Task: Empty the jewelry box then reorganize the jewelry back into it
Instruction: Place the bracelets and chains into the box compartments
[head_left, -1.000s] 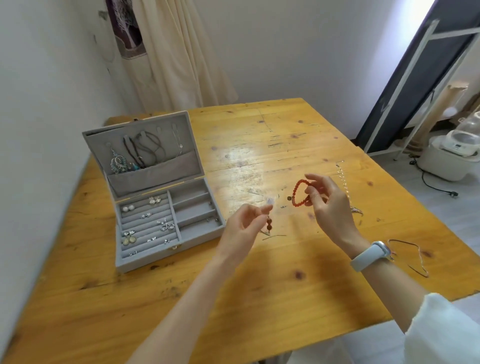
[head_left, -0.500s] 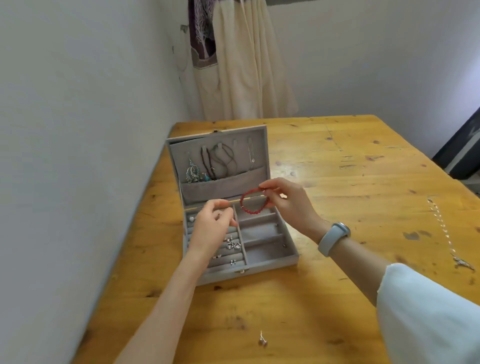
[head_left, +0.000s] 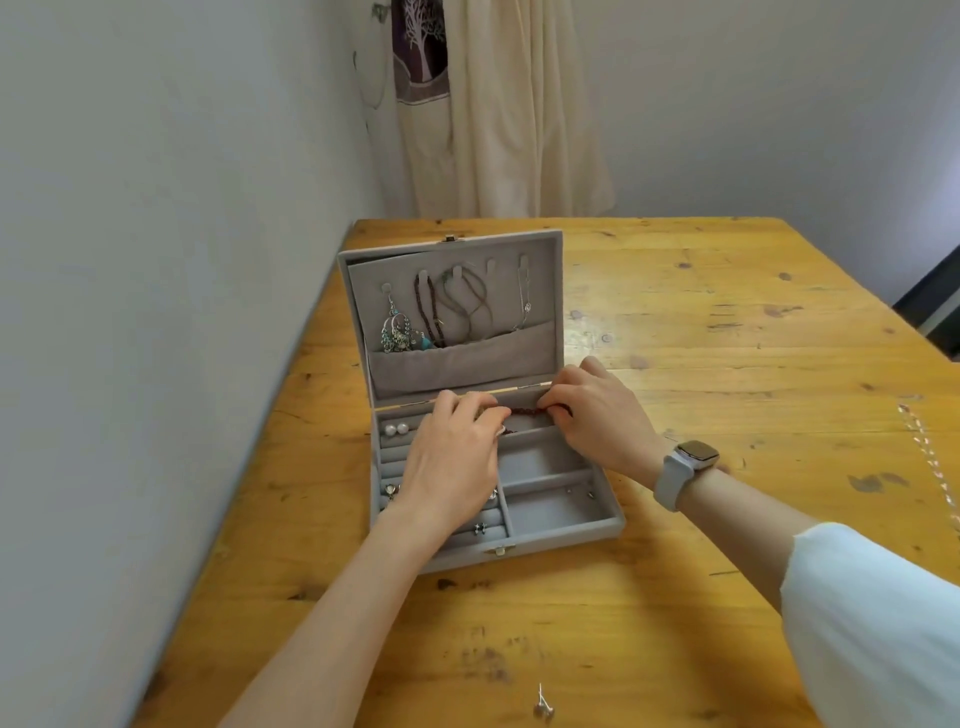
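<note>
I see the grey jewelry box (head_left: 563, 525) standing open near the left edge of the wooden table (head_left: 727, 322), close to the wall, its lid (head_left: 452, 306) propped upright. Necklaces and a dangling turquoise earring (head_left: 397, 332) hang inside the lid above a fabric pocket. Pearl studs (head_left: 395, 429) sit in the ring rolls on the left side of the tray; my left hand (head_left: 452, 462) covers most of those rolls. A loose stud earring (head_left: 543, 707) lies on the table near the front edge, and a silver chain (head_left: 930, 462) lies well off to the right.

Both hands reach palm-down over the rearmost right compartment. My left fingertips pinch one end of the dark red beaded bracelet (head_left: 527, 411), and my right hand (head_left: 597, 410), wearing a smartwatch (head_left: 685, 465) at the wrist, pinches the other end. The bracelet is stretched between them, low in that back compartment.
</note>
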